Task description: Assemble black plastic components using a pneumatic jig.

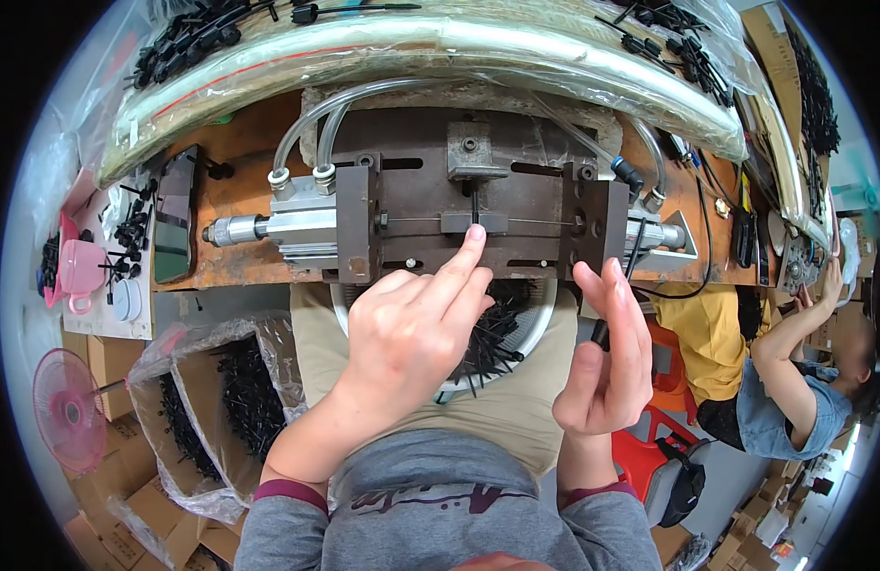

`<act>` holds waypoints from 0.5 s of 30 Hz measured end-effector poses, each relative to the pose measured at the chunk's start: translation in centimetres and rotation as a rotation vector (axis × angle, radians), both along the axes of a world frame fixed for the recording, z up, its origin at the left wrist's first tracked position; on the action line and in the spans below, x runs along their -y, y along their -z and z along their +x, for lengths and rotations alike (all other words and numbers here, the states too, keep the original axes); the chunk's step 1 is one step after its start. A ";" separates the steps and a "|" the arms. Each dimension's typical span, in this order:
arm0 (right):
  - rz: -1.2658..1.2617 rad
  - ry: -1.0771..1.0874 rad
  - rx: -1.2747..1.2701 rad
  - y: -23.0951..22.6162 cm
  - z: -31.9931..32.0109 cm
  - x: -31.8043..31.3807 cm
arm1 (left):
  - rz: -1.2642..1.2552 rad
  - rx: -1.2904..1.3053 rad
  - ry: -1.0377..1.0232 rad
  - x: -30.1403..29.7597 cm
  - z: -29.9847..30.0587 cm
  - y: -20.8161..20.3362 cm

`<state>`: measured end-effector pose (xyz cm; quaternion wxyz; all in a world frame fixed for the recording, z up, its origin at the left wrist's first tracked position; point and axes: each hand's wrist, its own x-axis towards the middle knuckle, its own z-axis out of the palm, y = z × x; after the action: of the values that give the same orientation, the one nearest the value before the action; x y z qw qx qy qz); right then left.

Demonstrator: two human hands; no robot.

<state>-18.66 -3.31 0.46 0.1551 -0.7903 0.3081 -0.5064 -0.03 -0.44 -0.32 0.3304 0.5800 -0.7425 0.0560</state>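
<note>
My left hand point(411, 322) reaches over the front of a dark metal fixture point(421, 195). Its index finger is stretched out, and the fingertip rests at the near end of a thin black part point(475, 202) lying in a small grey block point(454, 224). The other fingers are loosely bent with nothing seen in them. Beside the fixture's right end, my right hand point(611, 366) is raised, with a thin black plastic stem point(636, 249) between thumb and fingers. The stem's thicker lower end point(601, 334) shows by the thumb.
Pneumatic cylinders point(302, 228) with clear hoses flank the fixture. Below it, a white basket point(545, 328) of black parts sits between my legs. A phone point(176, 214) lies at left. Plastic-lined boxes point(212, 381) and a pink fan point(71, 409) stand lower left. Another person point(792, 381) works at right.
</note>
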 end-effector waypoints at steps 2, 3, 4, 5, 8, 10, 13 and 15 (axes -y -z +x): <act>0.124 -0.047 0.097 0.4 -0.2 -0.2 | 0.009 0.006 0.002 0.0 -0.1 -0.2; 0.236 -0.093 0.305 0.5 0.4 -0.4 | 0.020 0.011 -0.003 0.0 -0.1 -0.3; 0.264 -0.115 0.369 0.3 0.5 -0.5 | 0.030 0.015 -0.007 0.0 -0.1 -0.3; 0.292 -0.137 0.434 0.0 0.5 -0.6 | 0.041 0.020 -0.011 -0.1 -0.1 -0.4; 0.334 -0.146 0.410 -0.4 0.4 -0.8 | 0.037 0.023 -0.006 -0.1 -0.1 -0.5; 0.278 -0.131 0.134 -0.6 -0.3 -0.3 | 0.028 0.010 -0.007 -0.1 0.1 -0.2; 0.093 -0.025 -0.093 -0.7 0.6 0.0 | -0.001 -0.009 0.008 0.0 0.2 0.4; 0.020 -0.025 -0.206 -0.9 0.8 0.5 | 0.018 -0.032 0.038 -0.3 0.4 0.1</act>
<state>-17.82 -3.85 1.35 0.1370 -0.8403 0.3176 -0.4173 0.34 -0.16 -0.42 0.3380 0.5696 -0.7485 0.0336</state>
